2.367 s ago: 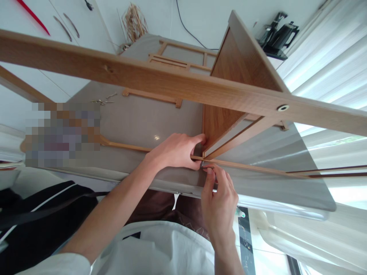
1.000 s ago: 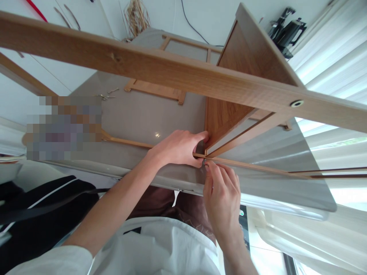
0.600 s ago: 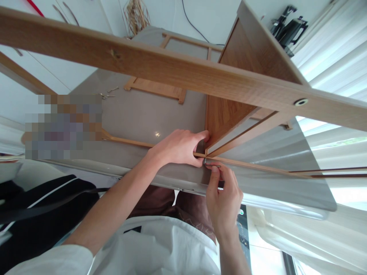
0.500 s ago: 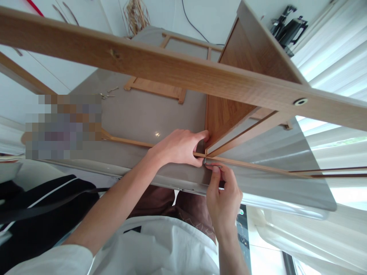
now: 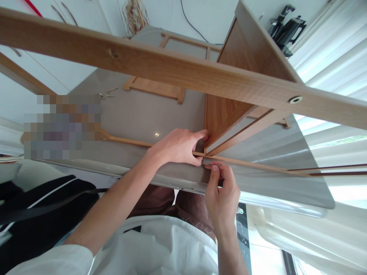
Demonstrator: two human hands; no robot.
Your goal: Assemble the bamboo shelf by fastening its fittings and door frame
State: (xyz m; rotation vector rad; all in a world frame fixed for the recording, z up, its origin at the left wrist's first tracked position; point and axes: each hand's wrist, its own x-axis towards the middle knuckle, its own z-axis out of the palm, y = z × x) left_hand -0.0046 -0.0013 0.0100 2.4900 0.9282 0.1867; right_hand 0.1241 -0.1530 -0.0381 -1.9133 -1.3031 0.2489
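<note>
My left hand (image 5: 178,147) grips the joint of a wooden frame, its fingers and thumb around a thin lower rail (image 5: 249,163) where an upright wooden panel (image 5: 220,112) meets it. Just to the right, my right hand (image 5: 224,191) pinches a thin, bent metal hex key (image 5: 215,164) between thumb and fingers. The short end of the key is at the near side of the rail, beside my left fingertips. Whether a screw sits there is hidden. A long upper rail (image 5: 172,70) of the same frame crosses above both hands, with a round metal-ringed hole at its right.
On the grey table (image 5: 129,114) lie a flat wooden frame piece (image 5: 155,88) and several small metal parts (image 5: 106,94). A blurred-out person is at the left. White curtains (image 5: 329,57) hang at the right; a dark kettle (image 5: 289,32) stands at the back right.
The view has shifted very slightly. My hands and the hex key hold almost the same position at the joint.
</note>
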